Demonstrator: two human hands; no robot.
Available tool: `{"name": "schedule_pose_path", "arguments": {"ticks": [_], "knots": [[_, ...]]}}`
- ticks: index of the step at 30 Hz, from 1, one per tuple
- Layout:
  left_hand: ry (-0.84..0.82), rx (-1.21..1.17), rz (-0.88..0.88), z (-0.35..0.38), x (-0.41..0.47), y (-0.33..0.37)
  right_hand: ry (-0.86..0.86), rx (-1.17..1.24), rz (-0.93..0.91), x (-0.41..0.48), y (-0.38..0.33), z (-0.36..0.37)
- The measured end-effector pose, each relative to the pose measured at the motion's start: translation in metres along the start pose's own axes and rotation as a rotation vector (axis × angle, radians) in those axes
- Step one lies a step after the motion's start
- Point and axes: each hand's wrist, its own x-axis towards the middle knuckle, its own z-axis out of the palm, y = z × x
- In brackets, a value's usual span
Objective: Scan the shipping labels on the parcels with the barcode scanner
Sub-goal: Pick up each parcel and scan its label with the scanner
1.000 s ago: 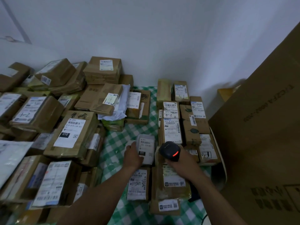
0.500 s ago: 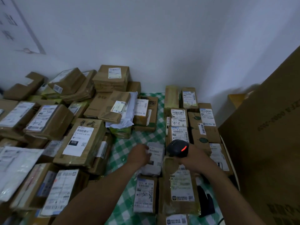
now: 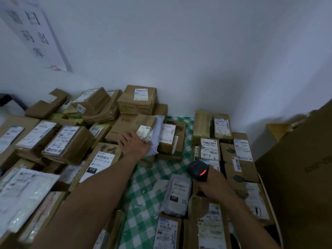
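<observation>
My right hand (image 3: 213, 186) grips a black barcode scanner (image 3: 197, 170) with a red light glowing on its head, held above the row of labelled parcels on the right. Just left of it a grey poly-bag parcel (image 3: 177, 194) lies label-up on the green checked cloth (image 3: 143, 186), with no hand on it. My left hand (image 3: 134, 144) is stretched far forward and touches a small brown parcel (image 3: 143, 126) with a white label, which sits on a white bag. Its fingers are spread at the parcel's lower left corner.
Brown labelled boxes are heaped on the left (image 3: 68, 142) and at the back (image 3: 138, 97). Neat rows of parcels (image 3: 210, 150) run down the right side. A big cardboard box (image 3: 296, 177) stands at the far right. A paper sign (image 3: 34, 31) hangs on the wall.
My left hand let go of the grey poly-bag parcel, which now lies on the cloth, and reached forward to the small brown parcel. The scanner hand stayed put. The view tilted up.
</observation>
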Motion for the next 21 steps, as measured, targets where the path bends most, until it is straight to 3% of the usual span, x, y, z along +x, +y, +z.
{"name": "schedule_pose_path", "arguments": {"ticks": [5,12,21], "knots": [[0.046,-0.026,-0.048,-0.005,0.000,0.002,0.014,0.011,0.000,-0.002,-0.005,-0.003],[0.189,-0.388,0.217,-0.020,-0.072,0.023,0.064,0.137,-0.023,-0.013,-0.002,-0.016],[-0.178,-0.714,0.235,0.006,-0.197,0.052,0.413,0.529,-0.071,-0.042,-0.002,-0.040]]}}
